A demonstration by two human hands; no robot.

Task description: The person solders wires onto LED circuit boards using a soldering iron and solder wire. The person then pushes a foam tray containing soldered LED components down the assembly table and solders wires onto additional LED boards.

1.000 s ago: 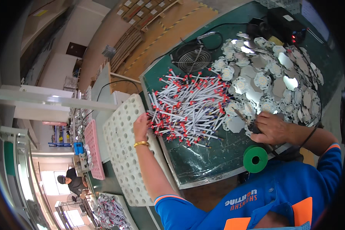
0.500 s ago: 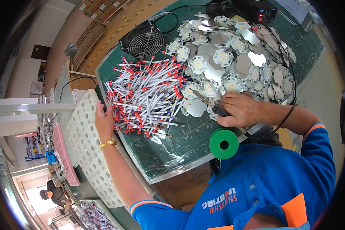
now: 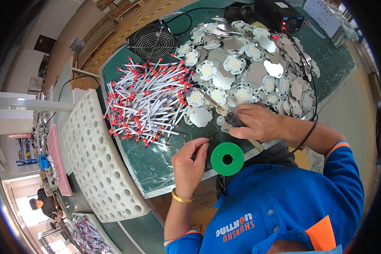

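My right hand grips a soldering iron by its dark handle, the metal tip pointing up and left over the boards. Just left of a green spool at the table's front edge is my left hand. Its thumb and forefinger are bent toward each other; anything between them is too small to make out. White cable pieces with red ends lie heaped at the left. Beside them spreads a pile of LED boards, some with yellowish dots facing up, others showing plain silver backs.
A black fan and a black control box stand at the back. The iron's black cord loops along the right. Left of the green table lies a white perforated panel. Another person sits far off at lower left.
My left hand has moved right from the perforated panel, beside the cable heap, to the spool. The right hand still holds the soldering iron over the boards. The whole view has shifted slightly.
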